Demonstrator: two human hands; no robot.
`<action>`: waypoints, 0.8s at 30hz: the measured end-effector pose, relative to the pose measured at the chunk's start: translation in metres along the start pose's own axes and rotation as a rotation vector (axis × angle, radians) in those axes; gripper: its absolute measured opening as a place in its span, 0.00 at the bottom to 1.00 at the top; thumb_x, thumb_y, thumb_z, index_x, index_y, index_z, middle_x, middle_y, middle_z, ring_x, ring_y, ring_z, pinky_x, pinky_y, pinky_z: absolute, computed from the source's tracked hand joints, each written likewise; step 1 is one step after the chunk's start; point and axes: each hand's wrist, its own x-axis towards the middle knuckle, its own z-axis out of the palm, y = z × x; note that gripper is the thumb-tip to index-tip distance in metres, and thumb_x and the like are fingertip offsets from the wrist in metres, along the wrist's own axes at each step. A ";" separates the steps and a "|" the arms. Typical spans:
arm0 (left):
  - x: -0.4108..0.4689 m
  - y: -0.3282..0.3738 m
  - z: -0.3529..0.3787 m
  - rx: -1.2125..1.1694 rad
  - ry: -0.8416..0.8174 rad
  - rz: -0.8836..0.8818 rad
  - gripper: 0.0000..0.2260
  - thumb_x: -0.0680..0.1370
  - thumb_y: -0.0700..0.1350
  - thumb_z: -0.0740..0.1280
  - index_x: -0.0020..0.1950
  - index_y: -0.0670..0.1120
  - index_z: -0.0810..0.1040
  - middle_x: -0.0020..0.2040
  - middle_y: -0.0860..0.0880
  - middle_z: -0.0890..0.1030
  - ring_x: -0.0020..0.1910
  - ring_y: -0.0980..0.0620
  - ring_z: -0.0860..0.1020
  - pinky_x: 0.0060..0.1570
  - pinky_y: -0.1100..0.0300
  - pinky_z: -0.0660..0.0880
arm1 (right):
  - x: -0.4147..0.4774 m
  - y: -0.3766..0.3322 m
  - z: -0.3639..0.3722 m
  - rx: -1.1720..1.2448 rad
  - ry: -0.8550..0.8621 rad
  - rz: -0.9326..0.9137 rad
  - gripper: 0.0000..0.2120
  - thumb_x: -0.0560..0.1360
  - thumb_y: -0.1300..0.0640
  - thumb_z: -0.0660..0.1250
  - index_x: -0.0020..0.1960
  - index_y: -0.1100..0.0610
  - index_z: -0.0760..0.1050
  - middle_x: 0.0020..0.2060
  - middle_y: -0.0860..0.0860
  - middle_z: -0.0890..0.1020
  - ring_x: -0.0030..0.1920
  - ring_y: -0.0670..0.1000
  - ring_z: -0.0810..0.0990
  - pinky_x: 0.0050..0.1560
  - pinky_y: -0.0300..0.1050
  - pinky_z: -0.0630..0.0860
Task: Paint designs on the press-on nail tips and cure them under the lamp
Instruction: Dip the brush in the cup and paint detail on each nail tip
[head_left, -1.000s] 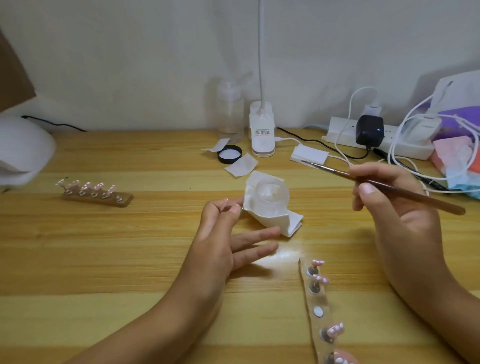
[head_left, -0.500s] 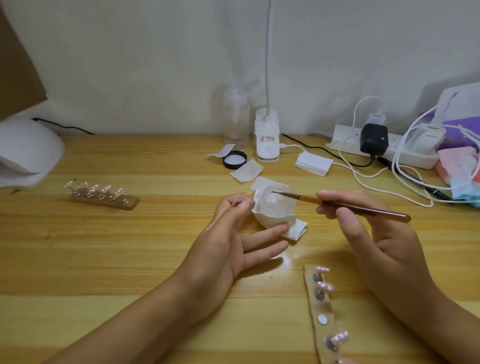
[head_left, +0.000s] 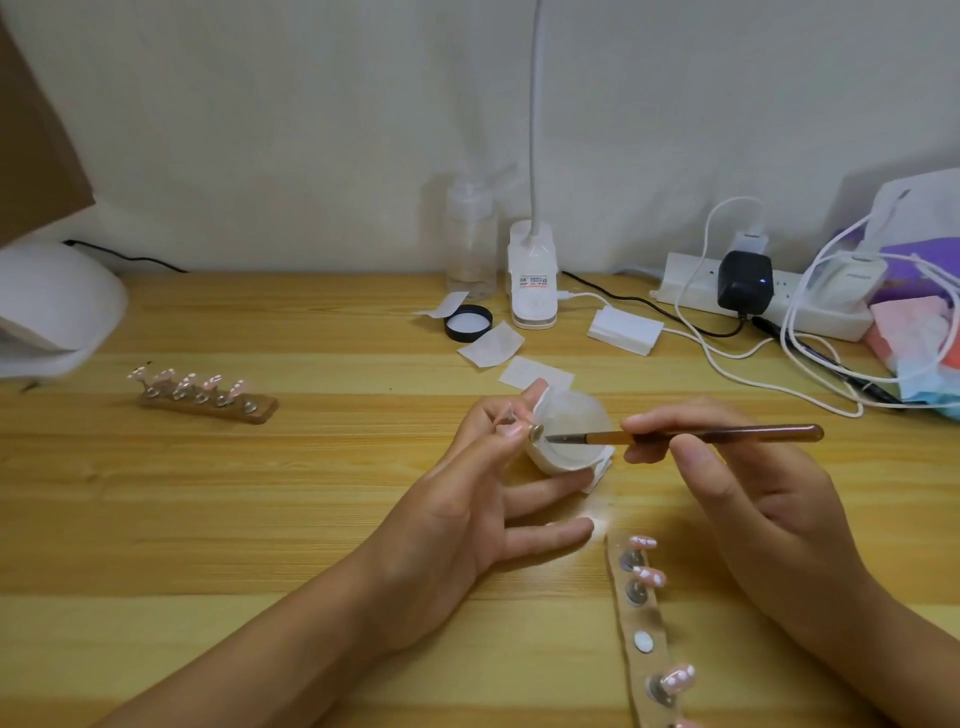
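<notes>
My left hand pinches one nail tip on its stud, and my right hand grips the single brush; I'd brace both hands on the tabletop and touch only the bristle point down. Just inside my right wrist one strip shows at least three tips and one bare seat. Well left of my left hand a second strip carries five, with one lamp beyond.

Brush: brown, level — bristles at a pinched nail tip.
Strip holder: pink tips on pegs.
Lamp: white, far left.
</notes>
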 end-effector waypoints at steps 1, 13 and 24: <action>0.000 0.000 0.000 0.002 -0.005 -0.002 0.02 0.77 0.49 0.63 0.46 0.52 0.74 0.72 0.62 0.70 0.63 0.39 0.78 0.60 0.38 0.75 | 0.000 0.000 0.000 0.004 -0.008 -0.004 0.12 0.78 0.54 0.59 0.54 0.55 0.79 0.47 0.45 0.83 0.49 0.48 0.83 0.53 0.39 0.76; 0.001 -0.002 0.001 0.066 0.007 0.029 0.04 0.77 0.49 0.63 0.46 0.53 0.77 0.70 0.62 0.72 0.63 0.40 0.78 0.60 0.40 0.76 | -0.001 0.001 0.001 -0.282 -0.062 -0.285 0.09 0.77 0.61 0.58 0.53 0.54 0.76 0.48 0.45 0.78 0.51 0.49 0.78 0.50 0.47 0.74; 0.003 -0.003 0.003 0.084 -0.029 0.050 0.09 0.79 0.49 0.62 0.47 0.60 0.81 0.66 0.60 0.76 0.63 0.41 0.78 0.63 0.46 0.75 | -0.003 0.004 0.003 -0.425 -0.110 -0.307 0.11 0.76 0.60 0.58 0.46 0.60 0.79 0.43 0.50 0.79 0.46 0.50 0.76 0.45 0.54 0.73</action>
